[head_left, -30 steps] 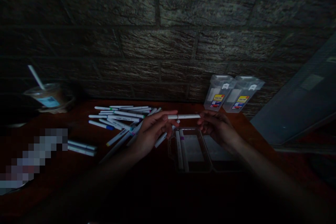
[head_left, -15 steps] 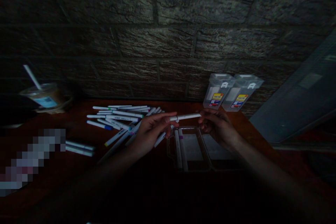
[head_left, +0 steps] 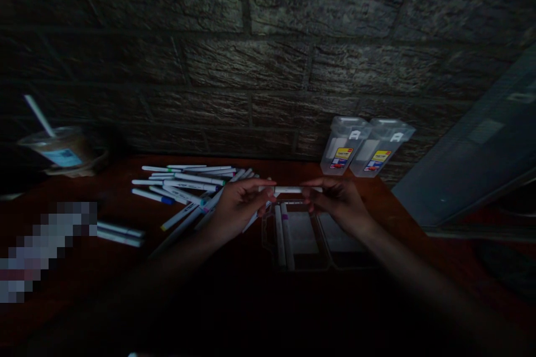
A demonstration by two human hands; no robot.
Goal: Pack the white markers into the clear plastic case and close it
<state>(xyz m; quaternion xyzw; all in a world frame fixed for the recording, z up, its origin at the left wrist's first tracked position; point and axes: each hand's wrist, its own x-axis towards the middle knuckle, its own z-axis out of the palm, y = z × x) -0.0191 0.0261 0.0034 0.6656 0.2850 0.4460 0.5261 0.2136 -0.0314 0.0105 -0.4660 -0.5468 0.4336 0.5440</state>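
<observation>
Both of my hands grip one white marker [head_left: 288, 189], held level above an open clear plastic case [head_left: 329, 263]. My left hand [head_left: 240, 206] pinches its left end between thumb and fingers. Its right end is in the closed fingers of my right hand [head_left: 341, 201]. Two white markers [head_left: 283, 242] lie side by side in the left half of the case, one with a purple band. To the left, a loose pile of white markers [head_left: 188, 181] with coloured caps spreads over the table, partly hidden by my left hand.
Two clear upright cases [head_left: 362, 148] with yellow labels stand by the stone wall [head_left: 268, 61]. A plastic cup [head_left: 62, 150] with a straw sits at the far left. Two more markers [head_left: 119, 233] lie on the wooden table [head_left: 121, 192], near a pixelated patch.
My right hand has moved left along the marker and now grips it closer to my left hand. The marker is now more level. The view has shifted slightly.
</observation>
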